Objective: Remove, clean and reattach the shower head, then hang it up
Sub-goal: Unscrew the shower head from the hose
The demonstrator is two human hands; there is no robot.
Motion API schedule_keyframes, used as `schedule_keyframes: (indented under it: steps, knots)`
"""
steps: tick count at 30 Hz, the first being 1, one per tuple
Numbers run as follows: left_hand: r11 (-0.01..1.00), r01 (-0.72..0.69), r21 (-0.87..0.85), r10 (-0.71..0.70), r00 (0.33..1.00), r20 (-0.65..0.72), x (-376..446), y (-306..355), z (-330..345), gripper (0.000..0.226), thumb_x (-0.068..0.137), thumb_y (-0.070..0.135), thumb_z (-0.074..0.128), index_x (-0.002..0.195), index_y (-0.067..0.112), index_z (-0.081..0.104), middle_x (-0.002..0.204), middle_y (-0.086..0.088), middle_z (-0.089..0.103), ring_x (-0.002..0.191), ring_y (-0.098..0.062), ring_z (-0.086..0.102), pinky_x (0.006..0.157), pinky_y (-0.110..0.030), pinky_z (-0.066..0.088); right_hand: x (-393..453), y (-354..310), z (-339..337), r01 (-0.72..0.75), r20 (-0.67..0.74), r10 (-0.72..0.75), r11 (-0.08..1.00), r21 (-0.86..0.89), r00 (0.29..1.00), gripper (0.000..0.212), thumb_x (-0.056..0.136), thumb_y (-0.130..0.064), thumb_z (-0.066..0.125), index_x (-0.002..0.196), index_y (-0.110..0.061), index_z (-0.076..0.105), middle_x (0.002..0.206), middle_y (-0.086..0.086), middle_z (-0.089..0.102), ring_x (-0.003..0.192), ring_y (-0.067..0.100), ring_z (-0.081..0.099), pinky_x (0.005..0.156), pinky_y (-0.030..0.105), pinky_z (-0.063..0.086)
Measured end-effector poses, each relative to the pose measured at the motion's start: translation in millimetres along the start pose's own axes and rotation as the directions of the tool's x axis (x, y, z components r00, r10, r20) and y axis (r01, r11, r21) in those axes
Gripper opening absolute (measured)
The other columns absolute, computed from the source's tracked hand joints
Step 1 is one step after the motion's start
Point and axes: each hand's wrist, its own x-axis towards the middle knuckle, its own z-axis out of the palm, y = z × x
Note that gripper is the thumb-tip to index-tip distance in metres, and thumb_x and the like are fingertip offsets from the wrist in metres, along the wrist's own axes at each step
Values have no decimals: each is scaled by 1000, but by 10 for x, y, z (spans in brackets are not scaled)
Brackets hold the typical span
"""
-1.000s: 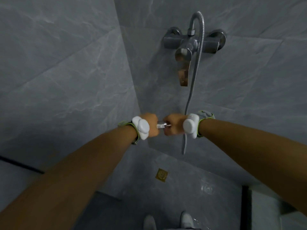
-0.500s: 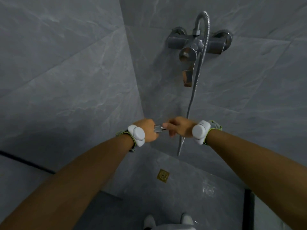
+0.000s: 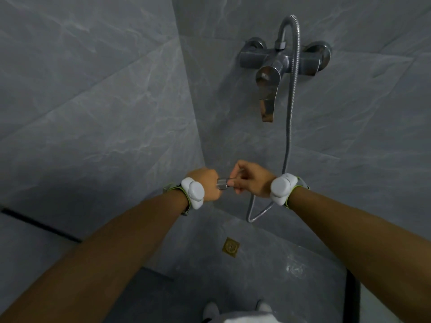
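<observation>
I see left hand (image 3: 208, 184) fisted round the nut (image 3: 222, 183); right hand (image 3: 253, 180) pinches it, both arms outstretched.

The left hand (image 3: 208, 184) closes over whatever it holds, so only a short metal fitting (image 3: 222, 184) shows between the hands. The hose (image 3: 290, 127) passes behind the right hand (image 3: 253, 180), hiding its end. At the bottom edge of the frame, the shoes (image 3: 211, 310) are cut off.

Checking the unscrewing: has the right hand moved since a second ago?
Yes. The right hand sat right of the hose; now it reaches left across it.
</observation>
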Motion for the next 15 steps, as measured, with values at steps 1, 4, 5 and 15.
schedule_keyframes:
  steps: [1,4,5,15]
  knots:
    - [1000,9,-15,-9,1000,-3,-5,-6,-11,25,85,27,59,65,13,56,68,-5,60,63,-27,60,51,-24,38,-5,23,4,65,-36,-68,995,-76,997,19,87,-18,71,92,-10,54,81,12,69,72,22,64,71,33,52]
    - [998,24,-57,-24,1000,-4,-10,-14,-25,30,86,27,59,60,15,49,70,-6,59,69,-31,62,56,-27,41,23,40,69,104,-90,-121,980,-168,989,21,90,-30,66,94,-13,55,83,5,69,76,21,63,74,34,50]
    - [998,24,-60,-25,1000,-3,-14,-18,-26,31,86,27,59,59,15,48,70,-7,59,71,-32,63,58,-27,41,47,43,86,49,-114,-63,991,-123,991,22,93,-35,60,92,-13,55,79,4,70,73,19,63,76,35,50]
    - [989,42,-143,-38,999,28,-15,-62,30,29,86,25,57,60,13,51,70,-9,61,66,-28,60,57,-30,43,-3,34,69,143,-76,-187,908,-394,979,17,92,-39,59,95,-25,48,81,-10,60,81,15,56,86,39,41]
